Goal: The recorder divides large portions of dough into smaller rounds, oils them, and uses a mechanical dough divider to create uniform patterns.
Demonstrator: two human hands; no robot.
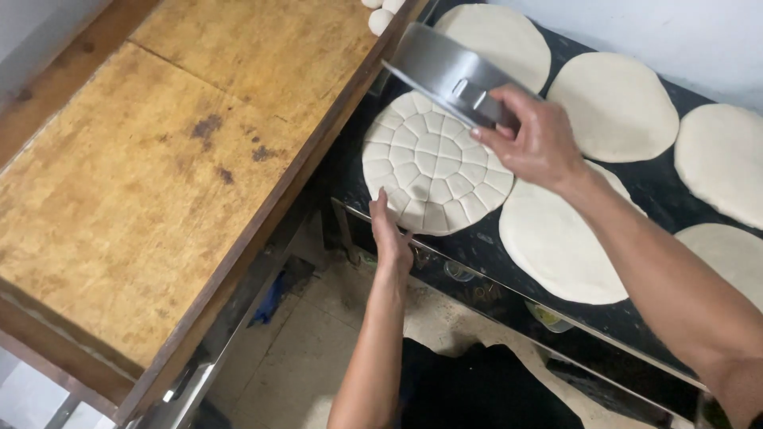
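While the left hand (pixel 391 234) lies flat, fingers straight and together, gripping nothing, its tips press the near rim of the scored dough (pixel 435 163), which sits by the near edge of the dark tray (pixel 660 187). Below that edge runs a metal rail (pixel 509 300), then bare floor (pixel 318 334). To the left the wooden table (pixel 159 159) spreads wide, its raised edge just beside the tray. Above the disc's far side the right hand (pixel 536 143) has its fingers curled tight round the handle of a steel cutter (pixel 445 71), tilted, clear of the dough. Plain rounds (pixel 616 103) fill the tray farther off, nearly touching, with narrow dark gaps between. Dough balls (pixel 381 12) sit at the table's far corner.
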